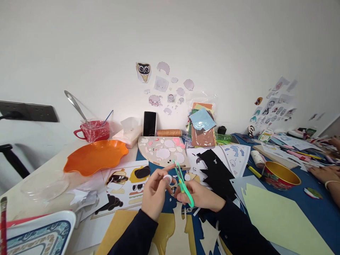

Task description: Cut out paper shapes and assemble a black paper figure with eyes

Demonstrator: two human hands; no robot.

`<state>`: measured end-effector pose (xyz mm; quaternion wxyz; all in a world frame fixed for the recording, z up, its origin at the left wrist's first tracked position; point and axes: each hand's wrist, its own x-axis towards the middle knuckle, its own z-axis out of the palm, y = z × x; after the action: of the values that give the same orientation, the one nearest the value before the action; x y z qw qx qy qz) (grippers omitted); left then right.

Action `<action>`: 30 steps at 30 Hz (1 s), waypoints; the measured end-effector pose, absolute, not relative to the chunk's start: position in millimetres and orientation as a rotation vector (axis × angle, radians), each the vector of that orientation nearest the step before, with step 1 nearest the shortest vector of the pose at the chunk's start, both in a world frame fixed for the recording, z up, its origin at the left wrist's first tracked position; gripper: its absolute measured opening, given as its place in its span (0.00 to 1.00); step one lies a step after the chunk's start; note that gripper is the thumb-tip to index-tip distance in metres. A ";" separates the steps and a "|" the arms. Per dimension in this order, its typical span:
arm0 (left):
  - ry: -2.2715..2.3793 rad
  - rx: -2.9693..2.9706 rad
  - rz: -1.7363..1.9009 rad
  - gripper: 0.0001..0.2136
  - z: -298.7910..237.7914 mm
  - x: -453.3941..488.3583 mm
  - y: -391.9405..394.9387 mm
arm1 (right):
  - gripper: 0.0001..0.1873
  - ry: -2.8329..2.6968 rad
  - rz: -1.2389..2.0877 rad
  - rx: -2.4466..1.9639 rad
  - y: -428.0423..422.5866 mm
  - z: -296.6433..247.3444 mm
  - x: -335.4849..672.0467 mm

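My left hand [154, 194] pinches a small round white paper piece [168, 179] between thumb and fingers. Green-handled scissors [183, 186] are in my right hand [200, 195], their blades pointing up and away from me, just right of the white piece. Beyond both hands lies a board [148, 159] covered with pink and white paper cutouts. Beneath my wrists are a tan sheet [119, 226] and beige paper offcuts [183, 230]. On the left, a printed sheet [124, 194] shows burger-like pictures and a black figure.
An orange tray [95, 157], a red mug [95, 131] and a phone [149, 124] stand toward the wall. Black paper [216, 173], pale green paper [284, 219] and a gold-lined bowl [281, 175] are at right. Another person's hand [324, 173] rests at the far right.
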<state>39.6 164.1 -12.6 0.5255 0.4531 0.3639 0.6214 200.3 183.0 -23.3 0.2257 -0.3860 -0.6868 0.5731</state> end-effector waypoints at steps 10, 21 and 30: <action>0.937 1.148 1.491 0.06 -8.3 39.6 159.6 | 0.26 -1.940 1.692 -0.964 181.5 -25.2 202.3; 0.928 1.124 1.507 0.07 -9.7 39.2 160.3 | 0.25 -1.876 1.677 -0.928 183.6 -24.4 199.7; 0.951 1.143 1.455 0.06 -9.2 40.6 156.7 | 0.26 -1.865 1.704 -0.927 184.5 -26.8 199.8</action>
<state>40.6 156.7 -9.2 0.5060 0.4739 0.3944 0.6032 199.8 184.5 -26.8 0.2233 -0.3357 -0.6755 0.6173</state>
